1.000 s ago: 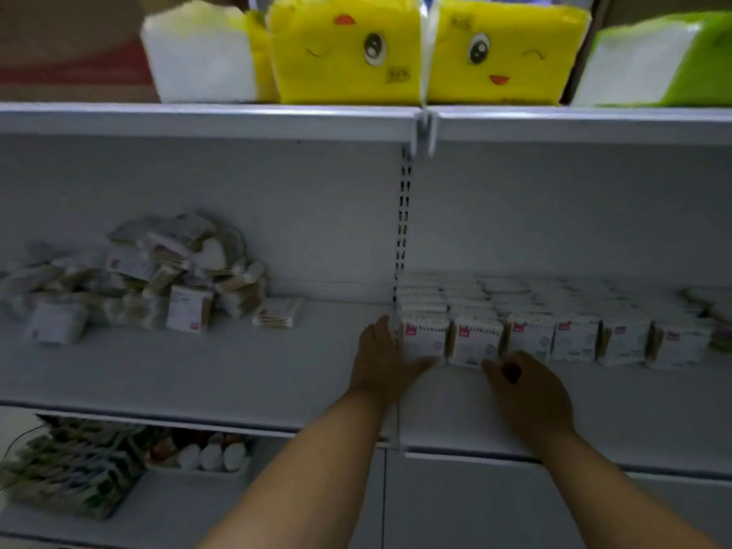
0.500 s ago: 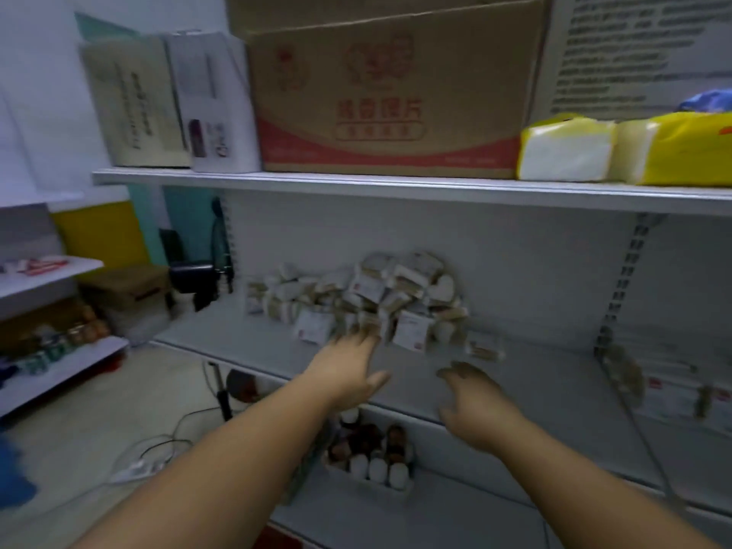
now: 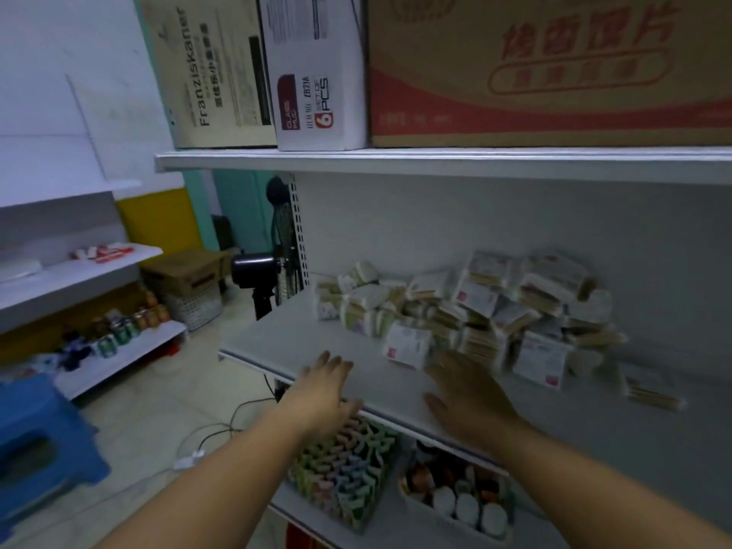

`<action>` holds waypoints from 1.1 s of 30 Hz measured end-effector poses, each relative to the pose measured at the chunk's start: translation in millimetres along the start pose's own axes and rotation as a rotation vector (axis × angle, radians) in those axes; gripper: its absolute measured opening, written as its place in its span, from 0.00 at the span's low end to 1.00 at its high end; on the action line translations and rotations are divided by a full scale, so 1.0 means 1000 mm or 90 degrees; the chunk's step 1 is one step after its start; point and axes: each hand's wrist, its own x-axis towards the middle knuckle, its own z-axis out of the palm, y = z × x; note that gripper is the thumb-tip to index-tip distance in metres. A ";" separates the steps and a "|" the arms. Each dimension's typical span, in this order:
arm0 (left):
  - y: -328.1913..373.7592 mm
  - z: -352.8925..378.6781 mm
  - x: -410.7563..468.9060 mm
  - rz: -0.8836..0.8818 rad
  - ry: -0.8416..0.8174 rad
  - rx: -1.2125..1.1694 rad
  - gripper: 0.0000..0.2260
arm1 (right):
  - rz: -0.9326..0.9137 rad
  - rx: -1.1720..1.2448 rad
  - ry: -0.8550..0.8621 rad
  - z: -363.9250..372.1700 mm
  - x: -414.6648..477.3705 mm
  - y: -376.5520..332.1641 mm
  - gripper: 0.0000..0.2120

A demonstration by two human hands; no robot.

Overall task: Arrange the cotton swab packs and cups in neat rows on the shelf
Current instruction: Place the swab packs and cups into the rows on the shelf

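At frame centre-right the cotton swab packs [image 3: 467, 311] lie heaped, unsorted; our left hand [image 3: 326, 390] and right hand [image 3: 467, 394] reach spread, empty.

Shelf [image 3: 301, 342], centre: painted metal, smooth, matt white. Cotton swab packs [image 3: 475, 311], right of centre: clear glossy plastic film, paper labels. Boxes [image 3: 546, 73], top: matt cardboard. Stool [image 3: 35, 449], lower left: smooth blue plastic. Floor [image 3: 166, 414]: glossy tile.
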 end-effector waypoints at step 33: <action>-0.183 -0.052 0.219 0.228 -0.007 -0.261 0.13 | 0.109 -0.161 0.155 0.054 0.204 -0.090 0.24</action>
